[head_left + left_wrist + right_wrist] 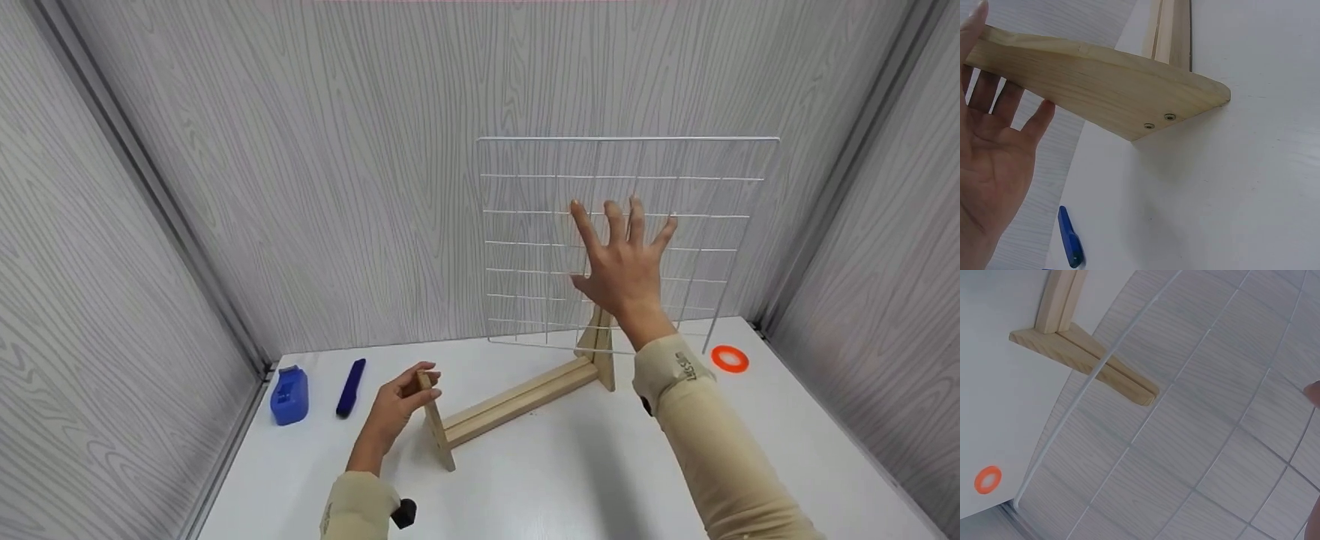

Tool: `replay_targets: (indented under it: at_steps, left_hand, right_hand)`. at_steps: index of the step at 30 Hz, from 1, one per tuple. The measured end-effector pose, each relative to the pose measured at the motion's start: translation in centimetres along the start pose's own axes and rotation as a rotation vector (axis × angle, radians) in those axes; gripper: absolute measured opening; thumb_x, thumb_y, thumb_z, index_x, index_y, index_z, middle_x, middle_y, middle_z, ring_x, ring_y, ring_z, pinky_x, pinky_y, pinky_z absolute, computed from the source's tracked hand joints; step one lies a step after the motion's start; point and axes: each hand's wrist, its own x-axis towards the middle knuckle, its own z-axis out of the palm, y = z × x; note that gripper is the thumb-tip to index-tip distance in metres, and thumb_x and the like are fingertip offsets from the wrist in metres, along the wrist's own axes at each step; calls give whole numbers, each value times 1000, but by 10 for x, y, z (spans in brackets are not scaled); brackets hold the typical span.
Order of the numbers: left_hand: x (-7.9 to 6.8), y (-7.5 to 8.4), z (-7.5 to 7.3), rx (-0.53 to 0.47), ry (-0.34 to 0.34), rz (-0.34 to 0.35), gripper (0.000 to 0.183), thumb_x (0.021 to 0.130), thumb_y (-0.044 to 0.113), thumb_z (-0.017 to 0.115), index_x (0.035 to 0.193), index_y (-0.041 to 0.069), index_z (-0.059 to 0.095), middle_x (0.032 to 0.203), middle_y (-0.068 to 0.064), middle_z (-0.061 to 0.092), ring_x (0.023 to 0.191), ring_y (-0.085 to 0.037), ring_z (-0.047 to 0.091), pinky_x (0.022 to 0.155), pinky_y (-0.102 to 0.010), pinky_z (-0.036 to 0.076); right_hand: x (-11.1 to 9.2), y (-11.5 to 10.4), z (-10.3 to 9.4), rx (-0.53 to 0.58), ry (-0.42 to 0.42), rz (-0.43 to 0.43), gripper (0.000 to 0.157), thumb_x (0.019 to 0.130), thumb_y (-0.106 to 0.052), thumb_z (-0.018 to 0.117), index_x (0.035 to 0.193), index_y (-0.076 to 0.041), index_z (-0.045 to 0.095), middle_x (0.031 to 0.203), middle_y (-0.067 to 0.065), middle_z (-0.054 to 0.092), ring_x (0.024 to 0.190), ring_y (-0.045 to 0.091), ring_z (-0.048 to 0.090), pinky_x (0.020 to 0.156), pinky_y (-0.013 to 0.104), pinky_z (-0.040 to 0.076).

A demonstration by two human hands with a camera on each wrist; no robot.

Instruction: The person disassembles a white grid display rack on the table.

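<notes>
My left hand (391, 409) pinches the upper end of a wooden side piece (1089, 84), thumb on one side and fingers on the other. This piece belongs to a wooden stand, whose long crossbar (521, 401) runs across to a second upright (1112, 371). With fingers spread, my right hand (624, 274) holds a white wire grid panel (525, 212) by its wires, back of the hand toward me. The grid stands steeply, and its lower edge overlaps the far upright. Only bits of right-hand fingers (1313, 394) show at the right wrist view's edge.
A blue tape dispenser (289, 396) and a dark blue slim tool (350, 388) lie on the left of the white table (517, 495). An orange ring (730, 358) lies at the right. Grey wood-patterned walls (337, 187) enclose the back and sides.
</notes>
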Motion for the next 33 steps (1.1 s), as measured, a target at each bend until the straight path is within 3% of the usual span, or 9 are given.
replay_targets:
  at_steps: [8, 14, 17, 20, 24, 29, 33]
  left_hand:
    - [-3, 2, 4, 33, 26, 11, 48, 87, 17, 81, 133, 15, 66, 121, -6, 72, 118, -20, 66, 93, -20, 55]
    - [-6, 4, 6, 45, 34, 3, 41, 85, 15, 82, 125, 13, 69, 114, -7, 72, 108, -15, 66, 93, -23, 54]
    - [-7, 6, 7, 70, 7, 0, 37, 86, 15, 82, 121, 11, 68, 113, -4, 69, 107, -14, 63, 95, -26, 53]
    - [-8, 8, 5, 93, -56, -12, 36, 86, 17, 82, 116, 9, 64, 109, 0, 64, 106, -14, 59, 94, -29, 51]
    - [-5, 16, -1, 112, -199, -27, 39, 87, 20, 81, 115, 7, 58, 107, -2, 59, 105, -17, 56, 92, -30, 49]
    - [0, 25, -11, 92, -419, -59, 52, 90, 17, 73, 138, 7, 54, 132, -16, 59, 121, -24, 57, 105, -39, 48]
    - [1, 29, -15, 64, -497, -127, 50, 89, 13, 73, 136, 7, 58, 136, -15, 62, 130, -28, 56, 113, -46, 44]
  right_hand:
    - [-2, 7, -1, -14, -14, 15, 126, 68, -54, 90, 163, -40, 8, 154, 18, 34, 149, 50, 24, 102, 89, 19]
    - [-3, 10, 1, -10, -19, 22, 125, 69, -54, 90, 163, -40, 9, 154, 19, 34, 149, 50, 23, 103, 89, 18]
    - [-4, 11, 1, 0, -23, 29, 125, 69, -53, 90, 163, -40, 9, 154, 19, 34, 149, 50, 23, 103, 89, 17]
    - [-4, 12, 1, 5, -18, 24, 125, 68, -53, 91, 163, -40, 9, 154, 19, 34, 149, 50, 24, 102, 89, 17]
    - [-5, 14, 2, 4, -7, 20, 126, 67, -52, 92, 162, -40, 10, 154, 19, 35, 148, 50, 25, 102, 89, 17]
    - [-8, 14, 3, 8, -18, 20, 126, 67, -50, 92, 162, -40, 11, 153, 19, 35, 148, 50, 25, 103, 89, 17]
    - [-9, 13, 4, -5, -30, 3, 124, 69, -51, 90, 163, -38, 11, 152, 20, 35, 147, 51, 26, 101, 89, 19]
